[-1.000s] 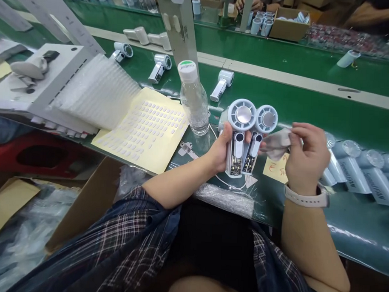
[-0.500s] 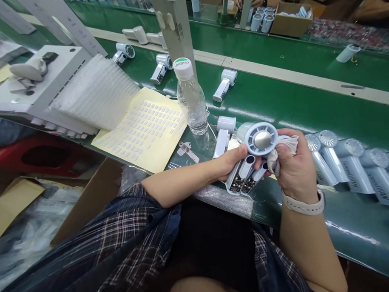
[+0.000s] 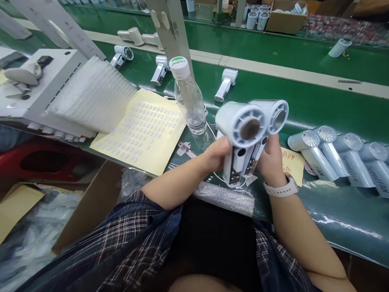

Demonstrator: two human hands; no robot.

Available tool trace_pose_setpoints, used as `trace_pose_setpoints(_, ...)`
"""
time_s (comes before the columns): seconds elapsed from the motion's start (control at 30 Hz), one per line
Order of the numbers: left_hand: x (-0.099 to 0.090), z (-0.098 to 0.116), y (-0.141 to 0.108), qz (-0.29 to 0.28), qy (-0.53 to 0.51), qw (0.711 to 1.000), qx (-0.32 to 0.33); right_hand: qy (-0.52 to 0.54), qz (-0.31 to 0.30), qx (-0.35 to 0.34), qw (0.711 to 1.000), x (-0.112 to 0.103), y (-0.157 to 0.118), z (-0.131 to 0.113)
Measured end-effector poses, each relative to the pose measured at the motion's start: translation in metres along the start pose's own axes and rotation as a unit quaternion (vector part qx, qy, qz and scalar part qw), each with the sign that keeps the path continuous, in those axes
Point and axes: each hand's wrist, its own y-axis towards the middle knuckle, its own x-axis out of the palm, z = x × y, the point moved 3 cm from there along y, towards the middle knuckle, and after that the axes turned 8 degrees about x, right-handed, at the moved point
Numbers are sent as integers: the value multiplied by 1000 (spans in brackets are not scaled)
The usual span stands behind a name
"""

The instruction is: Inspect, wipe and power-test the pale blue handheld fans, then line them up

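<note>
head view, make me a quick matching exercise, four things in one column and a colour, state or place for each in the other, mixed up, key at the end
1. bottle
2. wristband
3. sheet left of the bottle
4. pair of fans

A. white
B. between the left hand and the right hand
C. see-through
D. yellow

Pairs: 1-C, 2-A, 3-D, 4-B

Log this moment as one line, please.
Left hand: holding pale-blue plastic handheld fan | Right hand: against second pale-blue plastic handheld fan | Nearby: clear plastic bottle, flat yellow sheet
</note>
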Motion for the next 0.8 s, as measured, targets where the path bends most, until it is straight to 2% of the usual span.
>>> trace_pose_setpoints(0.07, -1, 11, -1, -10, 72, 997, 2, 64, -52, 20, 996, 1, -11, -5)
trace_pose_setpoints(0.13, 0, 21, 0, -36, 141, 989, 22, 112, -95, 57, 987, -7, -25, -8)
trace_pose_setpoints(0.2, -2, 25, 4, -41, 160, 985, 50, 118, -79, 68, 988, -22, -36, -8)
trace_pose_setpoints(0.27, -6, 21, 11, -14, 127, 990, 51, 125, -37, 65, 989, -37, -42, -4)
trace_pose_setpoints(0.37, -14, 5, 18, 33, 49, 998, 1, 160, 5, 72, 984, -45, -41, 6)
trace_pose_setpoints(0.43, -14, -4, 19, 30, 14, 999, -38, 183, 15, 79, 980, -45, -40, 10)
trace_pose_setpoints(0.63, -6, -8, 12, -26, 46, 998, -36, 185, -64, 77, 978, -45, -42, 7)
trace_pose_setpoints(0.8, -7, -11, 12, -55, 86, 994, -31, 182, -72, 66, 978, -47, -46, 5)
